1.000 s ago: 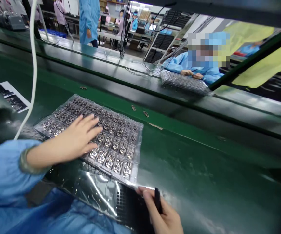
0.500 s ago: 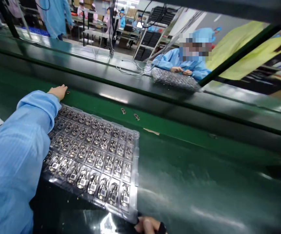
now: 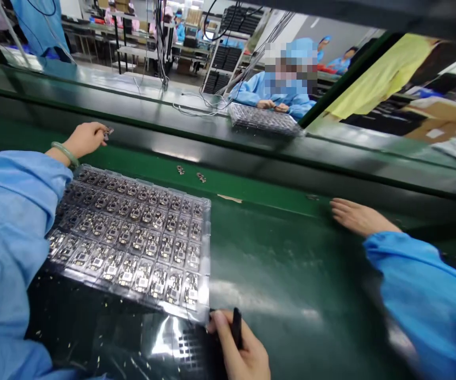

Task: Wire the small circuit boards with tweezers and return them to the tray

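Note:
My left hand (image 3: 87,138), with a green bangle at its wrist, reaches beyond the tray's far left corner and pinches a small circuit board (image 3: 108,134) above the green belt. A clear plastic tray (image 3: 205,248) lies in front of me, its pockets filled with several rows of small circuit boards. My right hand (image 3: 241,345) is at the tray's near right corner, fingers closed round a slim black stick-like tool (image 3: 236,327). Its tip is hidden, and whether the fingers touch the tray I cannot tell. Two loose circuit boards (image 3: 190,174) lie behind the tray.
A co-worker's hand (image 3: 360,215) in a blue sleeve rests on the belt at right, near another small part (image 3: 312,197). A torn strip (image 3: 229,198) lies on the belt. Beyond the metal rail (image 3: 144,138), another person works over a clear tray (image 3: 265,120).
My left hand has lifted a circuit board off the belt. My right hand shows more fully, with the black tool visible. A co-worker's arm has come in from the right. The view has shifted.

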Available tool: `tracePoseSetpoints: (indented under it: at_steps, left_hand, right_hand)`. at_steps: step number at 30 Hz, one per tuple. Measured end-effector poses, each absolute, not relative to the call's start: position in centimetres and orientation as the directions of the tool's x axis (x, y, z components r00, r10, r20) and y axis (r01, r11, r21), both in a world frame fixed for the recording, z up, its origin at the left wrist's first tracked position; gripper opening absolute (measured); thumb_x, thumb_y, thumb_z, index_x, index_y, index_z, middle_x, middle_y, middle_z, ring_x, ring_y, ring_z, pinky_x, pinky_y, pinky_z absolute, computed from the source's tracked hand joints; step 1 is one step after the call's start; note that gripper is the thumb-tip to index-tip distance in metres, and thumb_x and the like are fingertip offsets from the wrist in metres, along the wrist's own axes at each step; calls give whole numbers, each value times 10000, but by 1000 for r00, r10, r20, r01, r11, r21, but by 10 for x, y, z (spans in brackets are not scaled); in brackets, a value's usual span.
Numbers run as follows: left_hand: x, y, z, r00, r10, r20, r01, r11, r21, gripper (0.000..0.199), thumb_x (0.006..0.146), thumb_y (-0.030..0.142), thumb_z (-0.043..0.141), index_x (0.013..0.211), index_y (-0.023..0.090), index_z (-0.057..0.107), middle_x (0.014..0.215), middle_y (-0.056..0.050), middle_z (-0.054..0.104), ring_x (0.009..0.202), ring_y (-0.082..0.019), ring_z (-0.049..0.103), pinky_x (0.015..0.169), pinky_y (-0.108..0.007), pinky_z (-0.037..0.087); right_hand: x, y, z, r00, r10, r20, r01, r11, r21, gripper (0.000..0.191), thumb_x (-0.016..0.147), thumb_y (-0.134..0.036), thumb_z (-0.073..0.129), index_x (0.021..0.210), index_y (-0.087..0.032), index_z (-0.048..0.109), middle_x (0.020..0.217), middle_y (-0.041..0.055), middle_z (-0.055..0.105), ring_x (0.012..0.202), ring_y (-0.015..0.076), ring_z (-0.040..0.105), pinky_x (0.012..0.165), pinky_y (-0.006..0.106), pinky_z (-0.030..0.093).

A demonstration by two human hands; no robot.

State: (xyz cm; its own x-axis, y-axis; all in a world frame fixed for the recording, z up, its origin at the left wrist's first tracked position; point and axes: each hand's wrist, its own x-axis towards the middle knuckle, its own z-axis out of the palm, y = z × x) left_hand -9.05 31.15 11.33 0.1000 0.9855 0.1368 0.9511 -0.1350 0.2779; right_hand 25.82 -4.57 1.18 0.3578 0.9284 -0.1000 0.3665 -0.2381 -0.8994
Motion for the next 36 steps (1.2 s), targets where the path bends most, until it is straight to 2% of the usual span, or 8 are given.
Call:
tracePoseSetpoints:
  at_steps: [2,5,7,12,15,19,24,36]
  left_hand:
    - [-66,275,128,216,965,151,901,-256,349,439,1008,174,165,1277,17,474,1120,-67,646,954,-169,662,854,-296,502]
    - [-30,197,140,407,901,149,815,-432,387,341,958,244,358,1181,133,590,1108,-50,688,981,-182,656,886,-288,511]
    - [-11,138,139,653,743,147,693,-665,280,315,909,188,413,1150,160,615,1148,-74,664,1054,-227,616,935,-348,485]
    - [19,17,124,900,430,72,385,-861,333,380,905,58,366,1200,193,564,922,-55,653,792,-193,624,696,-298,515]
    - [30,-16,113,894,432,118,342,-828,444,336,921,72,376,1202,153,541,942,-71,656,829,-203,619,727,-311,509]
    - [36,-31,99,782,580,227,345,-707,618,290,961,137,379,1213,151,522,1057,-84,668,952,-193,626,834,-299,490]
    - [35,-35,87,655,745,129,364,-461,810,220,950,238,467,1133,195,582,1040,-43,678,904,-158,639,782,-248,486]
    - [38,-37,66,549,829,104,224,-265,938,189,914,250,516,851,162,671,799,-46,635,736,-154,594,632,-246,453]
  right_hand:
    - [261,-46,9,327,943,-57,389,-190,-901,378,827,-500,586,642,-178,658,633,25,672,623,165,643,587,201,497]
    - [263,-49,6,347,935,72,405,-80,-911,366,848,-461,574,635,-178,663,635,38,682,613,171,649,592,225,512]
    - [263,-54,7,383,905,183,401,15,-916,360,865,-434,560,628,-181,656,604,38,673,596,174,647,595,245,521]
    - [245,-74,31,157,904,398,409,307,-859,195,881,-350,562,929,-213,691,690,20,712,636,168,673,638,255,538]
    - [226,-85,47,12,908,419,425,375,-824,166,845,-314,618,961,-211,679,764,23,722,643,155,669,608,231,523]
    - [211,-92,53,102,955,279,367,225,-903,188,878,-287,571,744,-185,654,605,3,656,513,118,584,498,205,458]
    - [208,-96,52,225,970,92,117,67,-991,242,862,-364,591,716,-180,649,610,21,676,569,145,621,565,239,507]
    - [201,-95,48,210,973,100,181,62,-982,233,865,-329,590,698,-175,643,590,5,649,517,110,558,499,217,441]
